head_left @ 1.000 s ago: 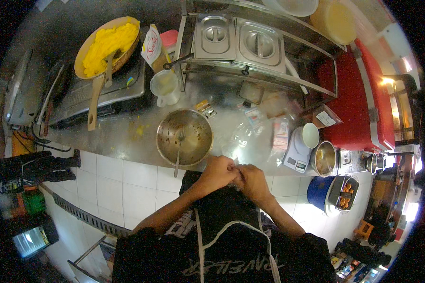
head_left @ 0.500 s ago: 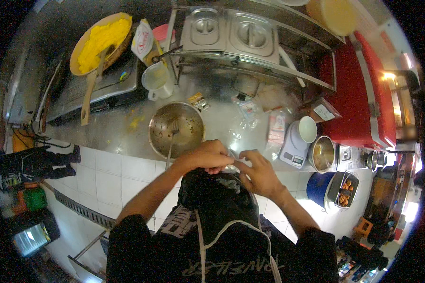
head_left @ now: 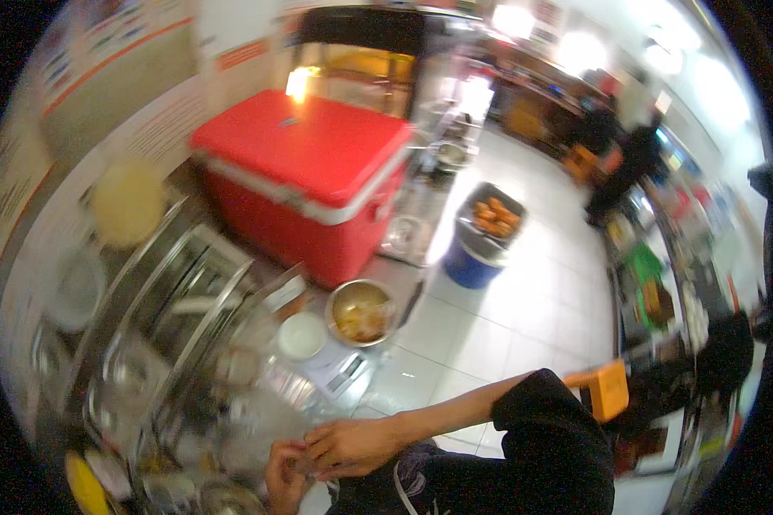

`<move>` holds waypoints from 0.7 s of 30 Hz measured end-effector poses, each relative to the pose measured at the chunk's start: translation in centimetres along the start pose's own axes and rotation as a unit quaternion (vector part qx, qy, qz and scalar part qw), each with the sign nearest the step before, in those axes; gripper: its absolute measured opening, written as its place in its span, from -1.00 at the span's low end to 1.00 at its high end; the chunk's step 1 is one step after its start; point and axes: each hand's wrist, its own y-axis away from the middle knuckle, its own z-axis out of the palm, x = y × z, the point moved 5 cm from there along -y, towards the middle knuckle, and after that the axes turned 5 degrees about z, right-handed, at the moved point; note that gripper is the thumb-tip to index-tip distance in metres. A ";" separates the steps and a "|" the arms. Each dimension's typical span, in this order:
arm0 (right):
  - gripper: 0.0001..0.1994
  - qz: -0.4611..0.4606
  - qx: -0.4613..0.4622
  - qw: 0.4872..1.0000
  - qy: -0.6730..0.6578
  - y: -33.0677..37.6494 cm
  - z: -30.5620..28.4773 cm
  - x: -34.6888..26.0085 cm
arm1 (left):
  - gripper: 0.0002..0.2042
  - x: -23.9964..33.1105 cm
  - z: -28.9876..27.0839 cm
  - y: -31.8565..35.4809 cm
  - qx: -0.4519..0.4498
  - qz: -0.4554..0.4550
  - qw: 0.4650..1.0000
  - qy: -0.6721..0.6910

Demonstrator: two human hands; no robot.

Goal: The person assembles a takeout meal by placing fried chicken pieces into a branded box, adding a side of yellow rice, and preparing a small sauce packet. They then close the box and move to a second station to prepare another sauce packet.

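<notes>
My right hand (head_left: 348, 447) and my left hand (head_left: 285, 470) meet at the near edge of the steel counter. Their fingers are bent and pressed together at the tips. Whatever is pinched between them is too small and blurred to make out. Just beyond them lie clear plastic packets (head_left: 288, 384). A kitchen scale (head_left: 345, 371) stands past the packets, with a pale round bowl (head_left: 301, 336) on it. Beside the scale is a steel bowl (head_left: 361, 283) with yellowish contents.
A large red cooler (head_left: 292, 210) fills the counter's far part. Left of it stands a metal rack (head_left: 103, 302). On the tiled floor is a blue bucket (head_left: 471, 271), topped by a dark container of orange-brown food (head_left: 495, 216). A person in dark clothes (head_left: 624, 176) stands farther off.
My view has swung to the right, bringing the cooler and floor aisle toward the middle. The pan of yellow food has slid to the lower left. My hands stay close together.
</notes>
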 end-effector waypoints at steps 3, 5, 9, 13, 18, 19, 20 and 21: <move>-0.79 0.109 0.026 0.989 -0.098 2.5 -2.2 1.4 | -0.77 -0.2 2.7 -1.6 -0.050 -0.027 0.997 0.047; -0.80 0.141 0.053 0.982 -0.118 4.5 -2.8 1.3 | -0.77 -0.3 4.0 -2.8 -0.096 -0.040 0.995 0.005; -0.83 0.211 0.024 0.960 -0.184 7.8 -3.5 1.2 | -0.71 -0.3 6.2 -5.4 -0.214 -0.077 0.974 -0.011; -0.85 0.181 0.095 0.966 -0.159 8.8 -5.7 0.4 | -0.82 -1.0 7.6 -6.7 -0.264 -0.162 0.950 0.038; -0.86 0.176 0.170 0.962 -0.123 8.2 -7.1 0.9 | -0.73 0.0 7.7 -5.8 -0.092 -0.087 0.991 0.046; -0.86 0.176 0.172 0.962 -0.116 7.9 -7.1 1.0 | -0.72 0.4 7.7 -5.8 -0.081 -0.076 0.993 0.033; -0.86 0.173 0.165 0.965 -0.111 7.5 -7.0 1.1 | -0.70 0.8 7.6 -5.7 -0.069 -0.065 0.995 0.020; -0.86 0.165 0.158 0.968 -0.107 7.1 -6.9 1.1 | -0.69 1.3 7.6 -5.6 -0.057 -0.054 0.997 0.007</move>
